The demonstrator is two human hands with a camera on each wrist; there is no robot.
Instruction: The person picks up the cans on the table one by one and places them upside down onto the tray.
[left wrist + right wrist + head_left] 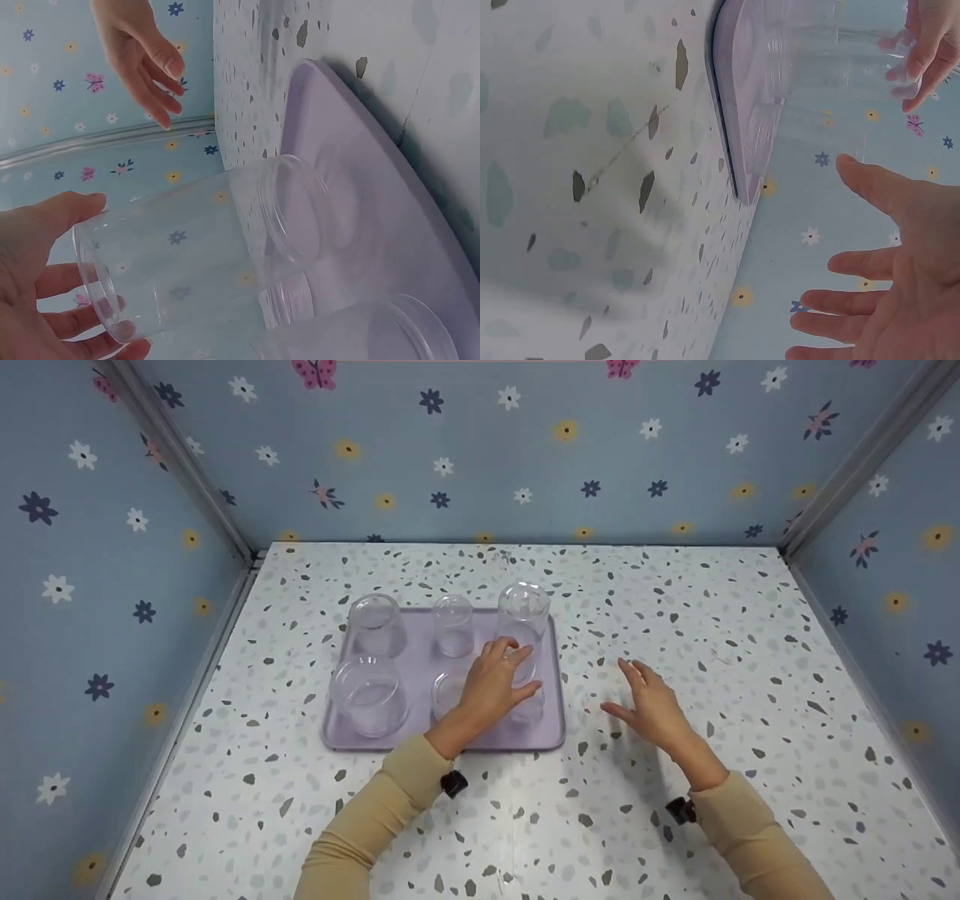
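At the front right of a lilac tray [418,690], my left hand [487,682] grips a clear cup [187,255] by its upper end. The thumb is on one side of the cup and the fingers are curled round the other, as the left wrist view shows. The cup's lower end is right at the tray surface. My right hand [660,712] hovers off the tray's right side, its fingers spread and holding nothing. Behind the left hand stands a tall clear cup [523,604]. Another clear cup [444,697] is partly hidden by that hand.
Two clear cups, one at the back left [376,622] and a wide one at the front left [369,697], stand on the tray. A small clear cup [453,626] is at the back middle. The speckled table [675,607] meets flowered panels [480,450] on three sides.
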